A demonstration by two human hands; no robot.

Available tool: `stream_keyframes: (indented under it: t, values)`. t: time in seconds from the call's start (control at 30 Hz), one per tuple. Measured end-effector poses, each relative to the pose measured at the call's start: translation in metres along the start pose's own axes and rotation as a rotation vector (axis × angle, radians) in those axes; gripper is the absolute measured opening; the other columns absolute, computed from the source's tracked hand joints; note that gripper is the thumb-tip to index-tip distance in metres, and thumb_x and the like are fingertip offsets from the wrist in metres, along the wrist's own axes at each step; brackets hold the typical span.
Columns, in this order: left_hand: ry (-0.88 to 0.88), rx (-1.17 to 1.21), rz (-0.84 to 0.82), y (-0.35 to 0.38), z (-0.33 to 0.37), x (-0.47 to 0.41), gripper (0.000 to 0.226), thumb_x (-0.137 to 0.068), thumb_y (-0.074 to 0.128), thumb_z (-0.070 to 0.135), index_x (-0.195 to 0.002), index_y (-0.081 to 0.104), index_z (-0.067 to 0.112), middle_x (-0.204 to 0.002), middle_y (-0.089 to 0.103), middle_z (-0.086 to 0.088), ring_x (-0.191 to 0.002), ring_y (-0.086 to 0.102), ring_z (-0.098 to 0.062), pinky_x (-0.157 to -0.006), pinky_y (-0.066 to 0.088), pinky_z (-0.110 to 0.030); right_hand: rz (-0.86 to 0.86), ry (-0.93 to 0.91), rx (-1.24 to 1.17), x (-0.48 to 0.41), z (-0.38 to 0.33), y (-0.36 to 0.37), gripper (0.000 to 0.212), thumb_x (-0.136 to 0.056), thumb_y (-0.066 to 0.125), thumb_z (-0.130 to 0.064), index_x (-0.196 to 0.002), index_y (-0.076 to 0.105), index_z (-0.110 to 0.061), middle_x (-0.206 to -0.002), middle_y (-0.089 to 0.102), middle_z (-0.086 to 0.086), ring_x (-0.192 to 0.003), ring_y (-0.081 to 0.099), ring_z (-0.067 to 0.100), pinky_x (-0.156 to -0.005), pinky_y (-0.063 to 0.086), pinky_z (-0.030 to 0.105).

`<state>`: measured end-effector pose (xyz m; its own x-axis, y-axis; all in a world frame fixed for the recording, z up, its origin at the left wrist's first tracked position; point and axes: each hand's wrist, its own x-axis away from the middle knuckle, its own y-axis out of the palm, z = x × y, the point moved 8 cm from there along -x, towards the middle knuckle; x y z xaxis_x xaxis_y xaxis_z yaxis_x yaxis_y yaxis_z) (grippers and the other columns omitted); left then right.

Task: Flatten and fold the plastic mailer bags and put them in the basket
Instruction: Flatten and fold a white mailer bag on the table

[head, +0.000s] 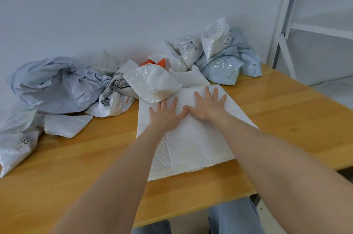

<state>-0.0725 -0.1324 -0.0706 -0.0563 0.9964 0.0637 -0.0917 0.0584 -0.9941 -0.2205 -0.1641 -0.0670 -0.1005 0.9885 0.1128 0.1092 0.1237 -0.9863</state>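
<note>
Pressing white mailer (193,144) flat under both hands (166,114) (207,106), fingers splayed, straight.

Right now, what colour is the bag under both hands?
The bag is plain white; head view.

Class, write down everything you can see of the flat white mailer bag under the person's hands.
The white mailer bag is a large, roughly rectangular sheet of thin, glossy, wrinkled plastic. It lies flat and unfolded on the wooden table, slightly askew. The left hand and right hand press its far half, palms down, fingers spread, thumbs close together. A puffy white bag overlaps its far left corner.
</note>
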Motion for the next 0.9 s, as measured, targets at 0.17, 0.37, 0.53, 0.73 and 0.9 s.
stream_keyframes:
  t: [0.17, 0.37, 0.53, 0.73, 0.9]
  values:
    - [-0.042, -0.038, -0.028, 0.012, -0.006, -0.007, 0.074, -0.086, 0.012, 0.076, -0.150, -0.002, 0.043, -0.161, 0.001, -0.004, -0.147, 0.000, -0.027, -0.113, 0.001, -0.060, -0.026, 0.006, -0.011, -0.007, 0.002, 0.016, 0.085, -0.083, 0.017, -0.081, -0.153, 0.001, -0.036, -0.161, -0.011, 0.007, -0.146, -0.014, 0.037, -0.112, -0.008, 0.064]
    - [-0.047, -0.048, -0.040, 0.013, -0.006, -0.005, 0.071, -0.086, 0.010, 0.075, -0.150, -0.002, 0.044, -0.161, 0.000, -0.004, -0.147, 0.000, -0.027, -0.114, 0.000, -0.060, -0.033, 0.007, -0.011, -0.006, 0.003, 0.018, 0.084, -0.084, 0.017, -0.081, -0.153, 0.002, -0.036, -0.162, -0.008, 0.005, -0.146, -0.013, 0.036, -0.112, -0.008, 0.063]
    - [-0.047, -0.055, -0.056, 0.015, -0.007, -0.006, 0.072, -0.086, 0.009, 0.076, -0.150, -0.001, 0.044, -0.161, 0.000, -0.005, -0.147, -0.001, -0.027, -0.114, 0.000, -0.060, -0.031, 0.011, -0.010, -0.007, 0.003, 0.019, 0.083, -0.084, 0.017, -0.081, -0.153, 0.004, -0.036, -0.162, -0.008, 0.005, -0.146, -0.013, 0.035, -0.112, -0.008, 0.063]
    - [-0.048, -0.053, -0.042, 0.014, -0.006, -0.006, 0.072, -0.086, 0.010, 0.076, -0.150, 0.001, 0.044, -0.161, 0.001, -0.004, -0.147, 0.000, -0.026, -0.114, 0.001, -0.059, -0.030, 0.013, -0.002, -0.008, 0.004, 0.019, 0.082, -0.085, 0.016, -0.080, -0.153, 0.003, -0.037, -0.162, -0.008, 0.005, -0.146, -0.014, 0.035, -0.112, -0.009, 0.063]
    - [-0.042, -0.057, -0.041, 0.015, -0.006, -0.005, 0.070, -0.087, 0.009, 0.075, -0.150, -0.001, 0.044, -0.161, 0.000, -0.004, -0.148, 0.000, -0.025, -0.115, 0.000, -0.058, -0.029, 0.015, -0.001, -0.008, 0.004, 0.020, 0.081, -0.085, 0.014, -0.079, -0.153, 0.001, -0.038, -0.161, -0.010, 0.004, -0.146, -0.014, 0.035, -0.112, -0.009, 0.062]
